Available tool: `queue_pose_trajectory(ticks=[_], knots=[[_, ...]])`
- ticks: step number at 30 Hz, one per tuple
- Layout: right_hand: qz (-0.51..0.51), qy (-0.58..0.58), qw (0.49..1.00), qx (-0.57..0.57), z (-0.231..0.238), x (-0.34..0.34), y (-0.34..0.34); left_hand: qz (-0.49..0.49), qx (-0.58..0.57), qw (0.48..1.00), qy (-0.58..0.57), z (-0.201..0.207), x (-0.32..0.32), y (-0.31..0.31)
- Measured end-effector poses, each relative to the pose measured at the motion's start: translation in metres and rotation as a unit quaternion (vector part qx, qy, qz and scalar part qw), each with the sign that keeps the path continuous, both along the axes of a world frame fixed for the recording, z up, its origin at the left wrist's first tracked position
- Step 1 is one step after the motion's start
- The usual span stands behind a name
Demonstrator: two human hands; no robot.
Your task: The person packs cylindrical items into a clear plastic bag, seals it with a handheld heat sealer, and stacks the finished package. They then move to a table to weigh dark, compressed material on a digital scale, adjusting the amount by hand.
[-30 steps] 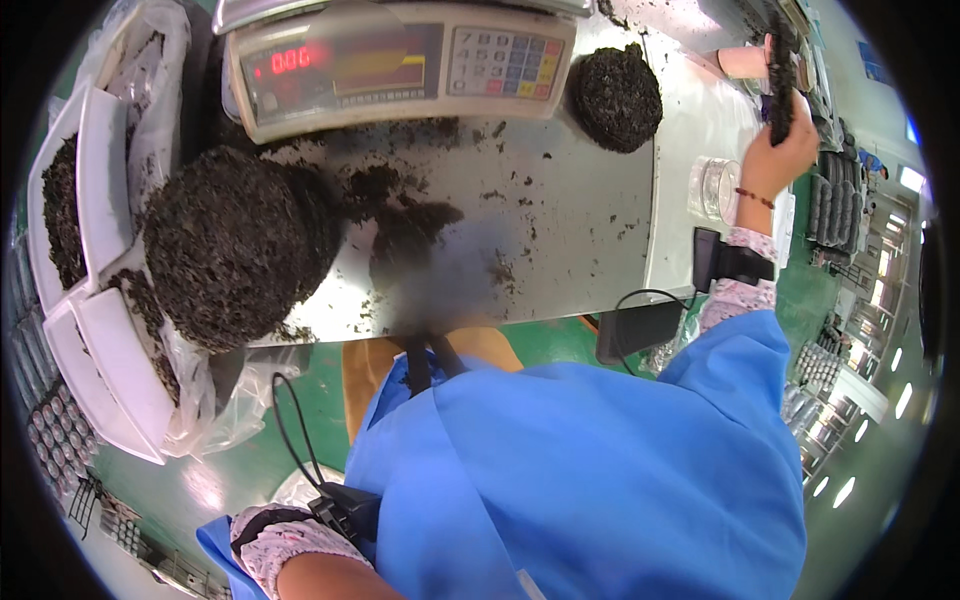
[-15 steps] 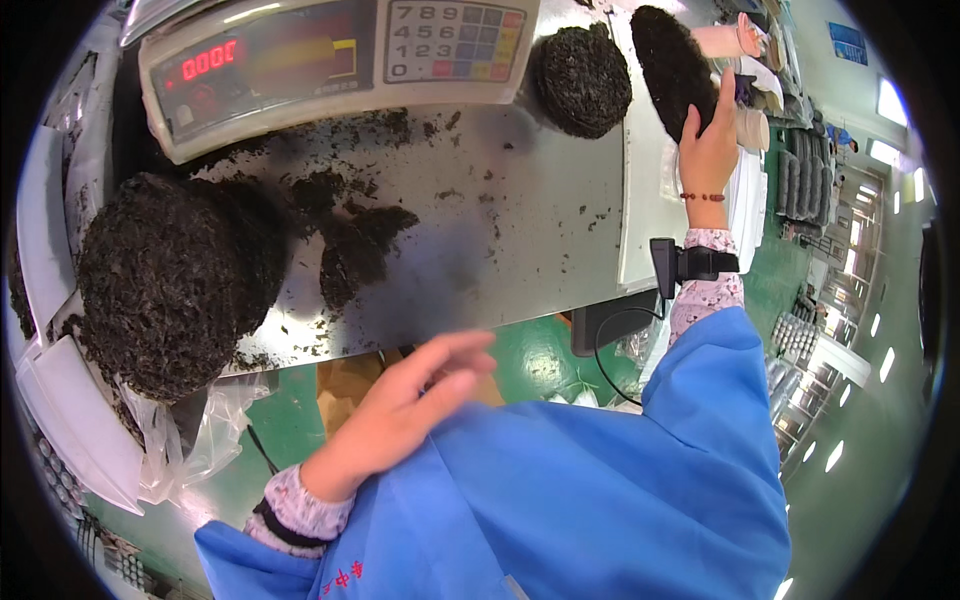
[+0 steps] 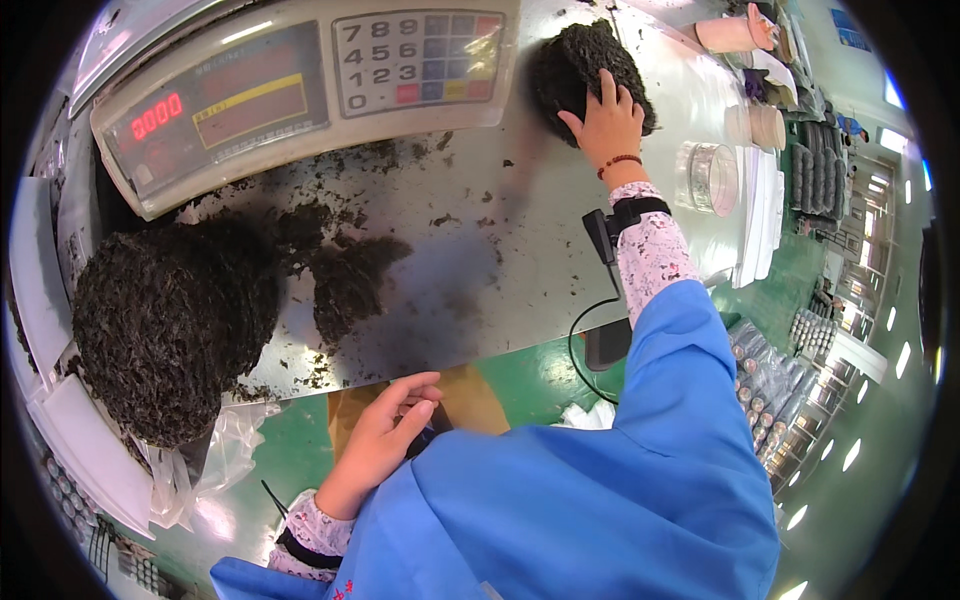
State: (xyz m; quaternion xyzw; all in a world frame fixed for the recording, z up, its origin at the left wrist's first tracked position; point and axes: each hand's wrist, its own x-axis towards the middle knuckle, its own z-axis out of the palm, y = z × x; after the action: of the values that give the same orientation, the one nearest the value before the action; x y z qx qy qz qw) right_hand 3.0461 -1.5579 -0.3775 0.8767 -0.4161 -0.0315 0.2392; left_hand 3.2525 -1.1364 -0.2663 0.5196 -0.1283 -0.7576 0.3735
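Observation:
Over the far right of the metal table, my right hand (image 3: pixel 610 125) grips a dark, rough, round pressed cake (image 3: pixel 600 55), fingers across its face and thumb at the near left side. This cake lies against another dark cake (image 3: pixel 548 95), partly hidden beneath it. My left hand (image 3: pixel 390 430) hangs by the table's front edge, fingers loosely bent and thumb apart, with nothing in it. At the left stand several similar dark cakes (image 3: pixel 150 330), packed side by side. Loose dark flakes (image 3: pixel 350 290) lie in a clump to their right.
A digital scale (image 3: pixel 260 110) with a lit red display and keypad takes up the table's far left. Right of my right hand are a clear round dish (image 3: pixel 708 178), pink cups (image 3: pixel 735 35) and stacked white sheets (image 3: pixel 760 215). Clear plastic (image 3: pixel 225 455) hangs at the front left.
My right hand has brought the dark cake left from the table's right side onto the other one. My left hand has dropped slightly down and left.

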Motion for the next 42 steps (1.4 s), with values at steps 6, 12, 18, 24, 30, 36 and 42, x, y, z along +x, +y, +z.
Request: queue_pose_trajectory(ticks=[6,12,18,24,30,36,42], knots=[[0.002,-0.055,0.998,0.029,-0.036,-0.002,-0.002,0.012,0.022,1.000,0.006,-0.004,-0.006,0.002],[-0.024,-0.169,0.982,0.081,-0.021,-0.010,-0.013,0.027,0.023,0.999,0.004,-0.011,-0.011,0.001],[-0.037,-0.268,0.962,0.026,0.006,-0.040,-0.028,0.033,0.025,0.999,0.012,-0.013,-0.010,-0.002],[0.032,-0.188,0.975,0.117,0.012,-0.017,-0.013,0.031,0.030,0.999,0.009,-0.010,-0.007,-0.007],[0.097,-0.140,0.982,0.079,-0.027,-0.009,-0.005,0.028,0.030,0.999,0.009,-0.014,-0.009,-0.008],[0.040,-0.059,0.995,0.076,-0.035,0.000,0.001,0.051,0.028,0.998,0.009,-0.015,-0.010,-0.004],[0.021,-0.173,0.979,0.111,-0.010,-0.011,0.002,0.057,0.035,0.998,0.009,-0.009,-0.005,0.004]])
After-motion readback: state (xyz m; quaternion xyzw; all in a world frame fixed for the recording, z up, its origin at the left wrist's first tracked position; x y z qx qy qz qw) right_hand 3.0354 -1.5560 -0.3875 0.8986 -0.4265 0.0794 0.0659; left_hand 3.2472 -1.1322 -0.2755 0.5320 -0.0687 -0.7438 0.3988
